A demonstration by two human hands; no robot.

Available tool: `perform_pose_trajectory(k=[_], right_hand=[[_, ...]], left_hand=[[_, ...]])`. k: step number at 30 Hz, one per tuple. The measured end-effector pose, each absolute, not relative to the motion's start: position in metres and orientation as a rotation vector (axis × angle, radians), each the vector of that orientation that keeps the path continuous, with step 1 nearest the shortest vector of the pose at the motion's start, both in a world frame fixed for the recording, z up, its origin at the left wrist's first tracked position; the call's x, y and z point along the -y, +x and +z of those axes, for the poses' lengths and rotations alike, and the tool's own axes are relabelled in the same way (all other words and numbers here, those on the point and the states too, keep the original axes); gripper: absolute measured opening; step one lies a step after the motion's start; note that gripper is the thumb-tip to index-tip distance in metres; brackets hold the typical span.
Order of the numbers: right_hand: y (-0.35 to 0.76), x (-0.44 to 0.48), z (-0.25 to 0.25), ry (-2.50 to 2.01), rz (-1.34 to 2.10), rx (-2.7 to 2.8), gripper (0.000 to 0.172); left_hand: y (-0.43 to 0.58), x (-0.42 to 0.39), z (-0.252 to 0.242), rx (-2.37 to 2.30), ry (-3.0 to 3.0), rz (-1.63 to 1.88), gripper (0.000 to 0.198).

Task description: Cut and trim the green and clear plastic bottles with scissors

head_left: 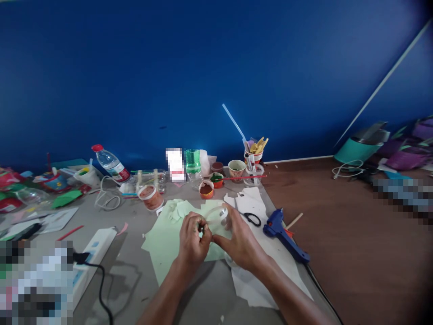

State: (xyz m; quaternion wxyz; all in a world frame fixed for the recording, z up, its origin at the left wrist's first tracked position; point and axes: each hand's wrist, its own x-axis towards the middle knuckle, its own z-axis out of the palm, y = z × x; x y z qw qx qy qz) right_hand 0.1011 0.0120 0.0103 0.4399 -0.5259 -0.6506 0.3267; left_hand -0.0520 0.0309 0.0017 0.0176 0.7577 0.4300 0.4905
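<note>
Over the pale green paper, my right hand is curved around a clear plastic piece, its thumb reaching toward my other hand. My left hand is closed at the left edge of that piece, fingertips pinched together; what lies between them is too small to make out. White paper sheets lie under and to the right of my right hand. Black-handled scissors rest on the paper just beyond it, their blades partly hidden.
A blue glue gun lies at right with its cord. Paint cups, a green bottle piece and a cup of plastic cutlery stand behind. At left are a water bottle and a power strip.
</note>
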Motion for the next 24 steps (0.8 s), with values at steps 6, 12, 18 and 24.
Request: perform_pose_trajectory(k=[6, 12, 18, 24], right_hand=[[0.101, -0.013, 0.020, -1.342, 1.065, 1.484, 0.070], [0.103, -0.012, 0.022, -1.356, 1.049, 1.516, 0.065], [0.107, -0.011, 0.016, -1.315, 0.896, 1.674, 0.071], [0.111, -0.010, 0.013, -1.249, 0.803, 1.725, 0.070]], left_hand=[[-0.052, -0.029, -0.001, -1.278, 2.281, 1.701, 0.013], [-0.055, -0.031, 0.002, -1.292, 2.435, 1.727, 0.026], [-0.058, -0.031, 0.006, -1.263, 2.563, 1.441, 0.024], [-0.053, -0.027, 0.009, -1.347, 2.417, 1.337, 0.013]])
